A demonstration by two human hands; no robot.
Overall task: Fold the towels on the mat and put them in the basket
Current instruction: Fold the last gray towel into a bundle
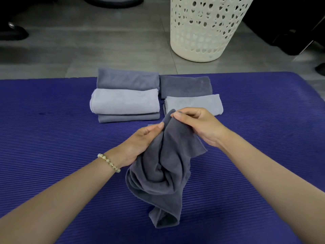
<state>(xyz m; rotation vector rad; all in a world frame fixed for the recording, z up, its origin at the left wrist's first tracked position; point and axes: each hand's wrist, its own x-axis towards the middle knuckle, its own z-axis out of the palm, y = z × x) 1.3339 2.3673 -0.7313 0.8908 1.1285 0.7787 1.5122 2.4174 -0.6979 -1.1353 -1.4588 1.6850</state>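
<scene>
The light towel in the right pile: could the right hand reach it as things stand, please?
Probably yes: the light towel lies just beyond the right hand, nothing between, but that hand pinches the dark towel and must release first.

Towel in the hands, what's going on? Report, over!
Copy: left hand and right hand both pinch dark grey towel, unfolded, lower end on mat. Five folded towels beyond. Nothing blocks basket.

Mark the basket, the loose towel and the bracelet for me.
basket [202, 32]: head view, on its perforated wall.
loose towel [161, 173]: head view, on its crumpled middle.
bracelet [109, 162]: head view, on its middle beads.
</scene>
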